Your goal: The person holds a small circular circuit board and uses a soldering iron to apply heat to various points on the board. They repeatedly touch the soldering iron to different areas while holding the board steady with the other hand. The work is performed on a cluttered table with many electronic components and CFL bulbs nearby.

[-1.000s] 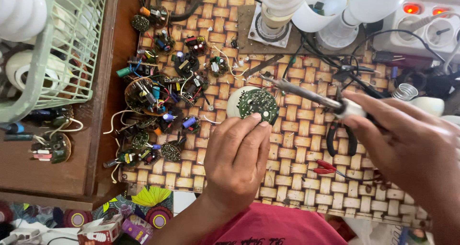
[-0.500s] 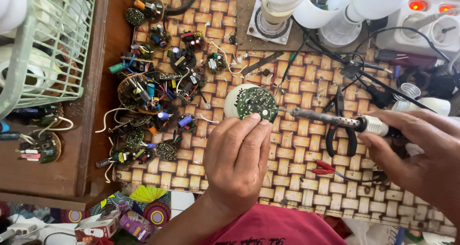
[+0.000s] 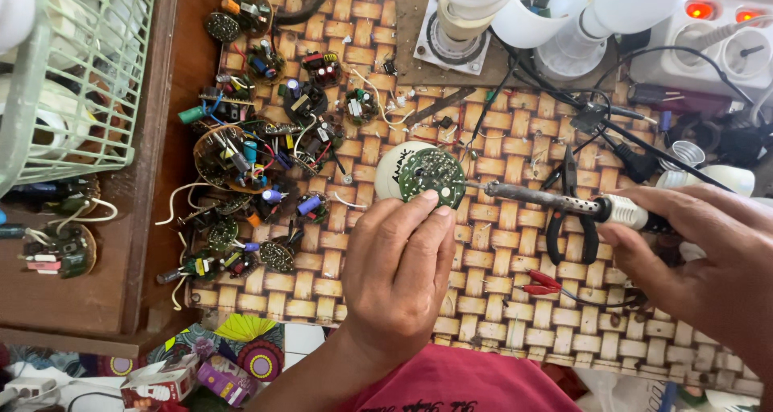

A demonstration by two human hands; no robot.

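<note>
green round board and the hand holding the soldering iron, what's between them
In the head view, only the soldering iron spans that stretch, from the right hand to the green round board, above bare woven mat.

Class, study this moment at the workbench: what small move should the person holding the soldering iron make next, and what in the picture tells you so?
Probably ease the soldering iron tip a touch leftward onto a joint on the round green circuit board. The right hand holds the iron level with its tip right at the board's right edge, while the left hand pins the board with its fingertips.
</note>
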